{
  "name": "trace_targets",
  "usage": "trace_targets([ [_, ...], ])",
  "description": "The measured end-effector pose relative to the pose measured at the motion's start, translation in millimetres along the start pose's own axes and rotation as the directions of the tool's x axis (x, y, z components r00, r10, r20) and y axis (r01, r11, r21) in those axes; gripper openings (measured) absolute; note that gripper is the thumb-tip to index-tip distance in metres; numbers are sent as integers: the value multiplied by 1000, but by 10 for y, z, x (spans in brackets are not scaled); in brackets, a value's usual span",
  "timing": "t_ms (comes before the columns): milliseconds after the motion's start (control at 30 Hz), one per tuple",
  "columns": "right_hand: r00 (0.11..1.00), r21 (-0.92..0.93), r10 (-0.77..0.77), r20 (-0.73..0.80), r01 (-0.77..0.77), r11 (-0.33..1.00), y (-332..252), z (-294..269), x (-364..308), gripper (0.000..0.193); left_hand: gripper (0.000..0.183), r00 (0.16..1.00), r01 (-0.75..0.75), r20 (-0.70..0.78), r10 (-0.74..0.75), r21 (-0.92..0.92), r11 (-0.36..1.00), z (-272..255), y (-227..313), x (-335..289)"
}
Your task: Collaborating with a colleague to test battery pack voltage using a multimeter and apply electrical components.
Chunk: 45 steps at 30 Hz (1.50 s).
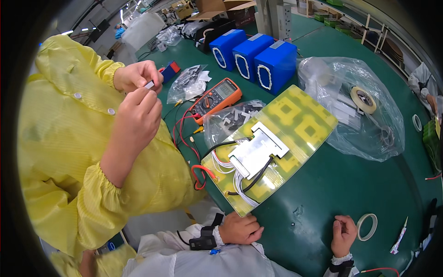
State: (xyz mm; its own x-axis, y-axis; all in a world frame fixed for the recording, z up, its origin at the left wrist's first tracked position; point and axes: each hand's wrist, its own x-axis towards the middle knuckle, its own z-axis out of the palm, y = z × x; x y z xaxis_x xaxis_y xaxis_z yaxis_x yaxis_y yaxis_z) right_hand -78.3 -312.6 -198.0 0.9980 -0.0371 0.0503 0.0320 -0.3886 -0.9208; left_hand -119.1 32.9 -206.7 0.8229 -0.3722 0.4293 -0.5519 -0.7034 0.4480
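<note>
My left hand rests at the near table edge with its fingers curled in, just below the lower corner of a yellow panel. No object shows in it. On that panel lies a silver metal module with black cables and bundles of thin white wires. My right hand lies loosely fisted on the table, nothing visible in it, beside a roll of pale tape. To the left, a co-worker in a yellow gown pinches a small light-coloured piece between the fingers of both hands.
An orange multimeter with red and black leads lies beyond the panel's left side. Three blue battery packs stand behind. A clear plastic bag sits right of the panel, a tape roll on it. A small tube lies far right.
</note>
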Motion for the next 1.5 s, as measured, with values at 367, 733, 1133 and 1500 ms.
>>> trace_targets([
  [367, 998, -14, -42, -45, 41, 999, 111, 18, -34, 7, 23, 998, -52, -32, 53, 31, 998, -13, -4, -1],
  [733, 998, -166, -32, 58, 41, 985, 7, -103, -18, 14, 23, 998, -17, -52, 17, 14, 1000, -26, 66, 26],
  [1133, 997, -155, -33, 63, 43, 987, -41, -62, -18, 16, 26, 999, -14, -34, 15, 28, 1000, -78, 55, 36],
  [1500, 998, -147, -8, 60, 17, 989, 95, -85, -88, 16, 25, 999, -23, -39, 24, 15, 1000, -89, 53, 26],
])
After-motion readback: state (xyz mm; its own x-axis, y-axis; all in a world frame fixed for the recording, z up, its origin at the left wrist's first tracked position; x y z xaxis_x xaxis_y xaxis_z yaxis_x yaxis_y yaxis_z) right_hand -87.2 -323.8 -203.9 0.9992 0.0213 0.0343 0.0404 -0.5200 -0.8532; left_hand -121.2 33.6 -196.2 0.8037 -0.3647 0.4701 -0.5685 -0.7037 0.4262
